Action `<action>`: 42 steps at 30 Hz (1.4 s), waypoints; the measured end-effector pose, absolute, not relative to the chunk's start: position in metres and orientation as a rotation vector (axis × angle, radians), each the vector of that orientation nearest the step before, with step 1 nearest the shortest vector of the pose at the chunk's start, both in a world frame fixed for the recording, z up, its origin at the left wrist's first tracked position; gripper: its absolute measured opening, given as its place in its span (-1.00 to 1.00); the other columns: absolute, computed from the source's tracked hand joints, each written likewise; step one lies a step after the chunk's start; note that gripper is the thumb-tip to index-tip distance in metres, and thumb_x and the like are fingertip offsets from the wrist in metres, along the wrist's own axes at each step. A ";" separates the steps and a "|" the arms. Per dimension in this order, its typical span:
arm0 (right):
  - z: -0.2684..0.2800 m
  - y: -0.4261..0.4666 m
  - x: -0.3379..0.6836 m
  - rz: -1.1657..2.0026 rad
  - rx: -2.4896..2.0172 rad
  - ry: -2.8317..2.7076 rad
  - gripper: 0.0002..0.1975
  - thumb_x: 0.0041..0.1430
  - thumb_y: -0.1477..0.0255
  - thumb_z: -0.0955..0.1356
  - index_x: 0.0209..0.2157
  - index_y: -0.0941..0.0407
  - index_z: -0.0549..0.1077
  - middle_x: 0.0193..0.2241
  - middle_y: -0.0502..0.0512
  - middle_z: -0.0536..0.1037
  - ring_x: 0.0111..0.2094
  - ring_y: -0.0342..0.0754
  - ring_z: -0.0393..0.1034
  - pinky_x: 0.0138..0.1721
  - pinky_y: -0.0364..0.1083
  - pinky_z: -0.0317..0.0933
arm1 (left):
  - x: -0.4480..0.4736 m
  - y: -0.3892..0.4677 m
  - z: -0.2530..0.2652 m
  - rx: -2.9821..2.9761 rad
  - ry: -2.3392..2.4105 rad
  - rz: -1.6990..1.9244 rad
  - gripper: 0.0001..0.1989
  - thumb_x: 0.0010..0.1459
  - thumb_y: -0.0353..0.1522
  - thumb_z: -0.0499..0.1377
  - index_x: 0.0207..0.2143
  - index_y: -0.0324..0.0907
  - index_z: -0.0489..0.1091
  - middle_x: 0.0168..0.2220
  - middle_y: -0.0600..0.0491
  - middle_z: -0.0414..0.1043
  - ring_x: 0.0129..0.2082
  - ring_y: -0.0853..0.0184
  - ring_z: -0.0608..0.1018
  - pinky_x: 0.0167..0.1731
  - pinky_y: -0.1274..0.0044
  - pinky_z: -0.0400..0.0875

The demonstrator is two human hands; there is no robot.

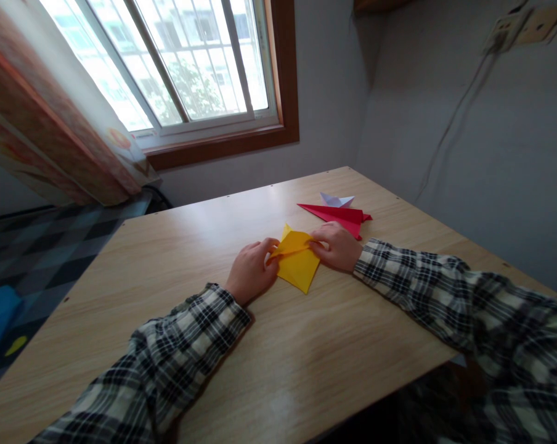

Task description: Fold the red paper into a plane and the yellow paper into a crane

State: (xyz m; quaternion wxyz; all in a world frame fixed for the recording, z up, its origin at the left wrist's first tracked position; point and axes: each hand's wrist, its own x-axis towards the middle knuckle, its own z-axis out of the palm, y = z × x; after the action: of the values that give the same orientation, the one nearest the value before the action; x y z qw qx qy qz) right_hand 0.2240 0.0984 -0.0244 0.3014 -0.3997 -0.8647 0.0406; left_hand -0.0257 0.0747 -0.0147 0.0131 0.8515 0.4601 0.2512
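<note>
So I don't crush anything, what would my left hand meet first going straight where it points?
The yellow paper, which your left hand is holding; beyond it, probably your right hand, though depth is unclear.

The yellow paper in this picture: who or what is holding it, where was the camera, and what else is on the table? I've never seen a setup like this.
There's no machine here, only a person's two bare hands reaching out of plaid sleeves. The one picture comes from a camera worn on the head, looking forward and down. The left hand and right hand pinch opposite sides of the folded yellow paper. Beyond the right hand, on the wooden table, lie a folded red paper and, just behind it, a folded white one.
</note>
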 end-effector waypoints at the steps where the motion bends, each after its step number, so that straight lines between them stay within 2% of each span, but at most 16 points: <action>1: -0.024 0.098 0.224 0.103 -1.064 -2.298 -0.79 0.27 0.41 0.27 -0.35 0.13 0.52 -0.37 0.14 0.58 -0.27 0.03 0.39 -0.14 0.00 0.13 | -0.026 0.075 -0.015 2.637 1.439 0.789 -0.78 0.14 -0.45 0.12 -0.13 -0.13 0.36 -0.21 -0.01 0.56 -0.27 0.21 0.56 -0.22 0.37 0.47; 4: -0.023 0.096 0.223 0.088 -1.078 -2.311 -0.77 0.29 0.38 0.27 -0.37 0.14 0.51 -0.43 0.11 0.55 -0.33 0.01 0.37 -0.21 -0.02 0.10 | -0.026 0.075 -0.014 2.595 1.461 0.807 -0.78 0.15 -0.46 0.12 -0.12 -0.14 0.37 -0.21 -0.01 0.56 -0.29 0.22 0.56 -0.23 0.38 0.46; 7: -0.024 0.097 0.224 0.108 -1.080 -2.323 -0.80 0.27 0.41 0.28 -0.31 0.14 0.54 -0.41 0.10 0.57 -0.33 0.00 0.39 -0.23 -0.03 0.12 | -0.026 0.075 -0.015 2.580 1.475 0.813 -0.78 0.18 -0.44 0.10 -0.11 -0.15 0.38 -0.23 -0.02 0.56 -0.31 0.23 0.56 -0.26 0.39 0.46; 9: -0.025 0.098 0.224 0.149 -1.077 -2.332 -0.80 0.24 0.45 0.30 -0.20 0.13 0.56 -0.33 0.11 0.61 -0.28 0.01 0.43 -0.18 -0.03 0.16 | -0.026 0.076 -0.016 2.574 1.477 0.837 -0.78 0.19 -0.43 0.10 -0.09 -0.14 0.38 -0.25 -0.01 0.55 -0.32 0.25 0.56 -0.27 0.41 0.46; 12: -0.027 0.100 0.224 0.226 -1.068 -2.322 -0.70 0.20 0.51 0.30 -0.05 0.12 0.54 -0.16 0.13 0.64 -0.14 0.05 0.48 -0.06 0.00 0.23 | -0.026 0.076 -0.016 2.576 1.473 0.873 -0.77 0.19 -0.44 0.11 -0.09 -0.12 0.38 -0.28 0.01 0.55 -0.34 0.26 0.55 -0.28 0.42 0.46; 15: -0.027 0.101 0.223 0.290 -1.074 -2.278 -0.63 0.15 0.57 0.31 -0.01 0.13 0.53 -0.05 0.15 0.62 -0.03 0.07 0.47 0.04 0.03 0.26 | -0.026 0.075 -0.014 2.582 1.453 0.881 -0.77 0.19 -0.44 0.12 -0.10 -0.12 0.39 -0.29 0.02 0.55 -0.35 0.27 0.55 -0.29 0.42 0.46; 19: -0.026 0.101 0.222 0.361 -1.084 -2.250 -0.63 0.16 0.59 0.30 0.00 0.15 0.52 -0.06 0.18 0.61 -0.03 0.07 0.47 0.05 0.03 0.30 | -0.024 0.073 -0.013 2.583 1.452 0.860 -0.79 0.22 -0.40 0.10 -0.09 -0.14 0.40 -0.27 -0.01 0.56 -0.35 0.26 0.55 -0.30 0.41 0.46; 27: -0.024 0.099 0.221 0.386 -1.126 -2.200 -0.71 0.14 0.61 0.30 -0.13 0.15 0.54 -0.15 0.17 0.63 -0.10 0.06 0.50 -0.01 0.01 0.33 | -0.022 0.072 -0.011 2.563 1.393 0.850 -0.80 0.27 -0.34 0.09 -0.09 -0.16 0.41 -0.23 -0.04 0.57 -0.26 0.22 0.56 -0.26 0.39 0.46; 31: -0.025 0.100 0.222 0.391 -1.125 -2.193 -0.71 0.14 0.60 0.30 -0.12 0.16 0.53 -0.16 0.18 0.62 -0.10 0.07 0.49 -0.02 0.01 0.32 | -0.023 0.071 -0.007 2.534 1.324 0.850 -0.73 0.39 -0.30 -0.07 -0.12 -0.16 0.39 -0.24 -0.04 0.56 -0.25 0.22 0.56 -0.20 0.35 0.45; 33: -0.025 0.100 0.222 0.410 -1.125 -2.178 -0.72 0.14 0.60 0.29 -0.13 0.17 0.53 -0.16 0.18 0.61 -0.12 0.06 0.49 -0.04 -0.01 0.32 | -0.023 0.070 -0.005 2.480 1.292 0.865 -0.68 0.42 -0.30 -0.14 -0.09 -0.15 0.38 -0.18 -0.05 0.56 -0.19 0.23 0.57 -0.14 0.35 0.45; 37: -0.026 0.102 0.224 0.454 -1.118 -2.140 -0.72 0.14 0.59 0.30 -0.12 0.17 0.53 -0.16 0.17 0.61 -0.16 0.03 0.48 -0.08 -0.04 0.31 | -0.024 0.070 -0.004 2.366 1.238 0.880 -0.68 0.43 -0.28 -0.15 -0.01 -0.16 0.34 -0.06 -0.07 0.53 -0.08 0.22 0.56 -0.04 0.32 0.44; 42: -0.029 0.105 0.226 0.466 -1.128 -2.108 -0.79 0.13 0.57 0.32 -0.20 0.17 0.52 -0.24 0.12 0.61 -0.23 -0.01 0.46 -0.17 -0.09 0.27 | -0.026 0.072 -0.008 2.313 1.186 0.904 -0.67 0.42 -0.29 -0.14 0.06 -0.17 0.30 -0.05 -0.08 0.54 -0.05 0.23 0.55 0.03 0.28 0.43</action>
State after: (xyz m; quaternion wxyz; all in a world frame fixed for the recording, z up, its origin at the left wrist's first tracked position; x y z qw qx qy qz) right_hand 0.2259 0.1054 -0.0287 0.3458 -0.4345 -0.8121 0.1794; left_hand -0.0263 0.0716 -0.0076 0.1935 0.8246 0.4228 0.3221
